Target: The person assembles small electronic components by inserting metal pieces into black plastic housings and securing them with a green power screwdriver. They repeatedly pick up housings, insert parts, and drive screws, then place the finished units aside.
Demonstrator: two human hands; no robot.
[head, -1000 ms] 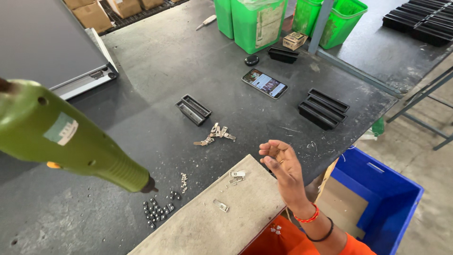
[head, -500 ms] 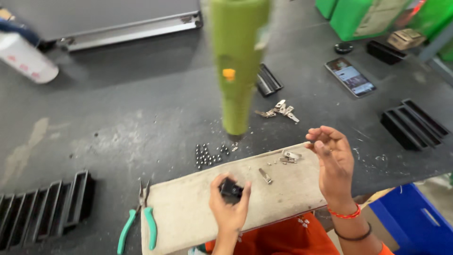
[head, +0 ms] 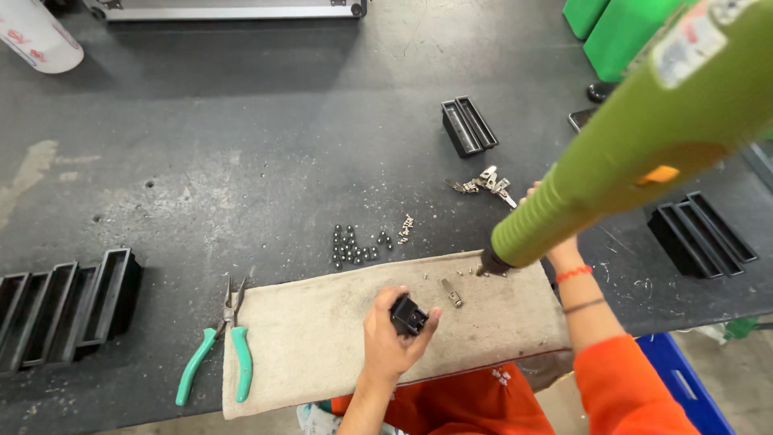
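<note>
Small black plastic part (head: 407,314) sits pinched in the left hand (head: 392,337), over the beige cloth mat (head: 322,338) at the table's near edge. The green electric screwdriver (head: 636,137) hangs across the right hand (head: 555,242), so its grip cannot be told; a pale rectangular label rides the tool's upper end. A white cylinder with red print (head: 40,36) lies far left. Green-handled pliers (head: 221,346) rest beside the mat.

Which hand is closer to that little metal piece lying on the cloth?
Probably the left hand. It holds a small black part right beside the metal piece on the cloth. The right hand sits mostly hidden behind the green tool.
</note>
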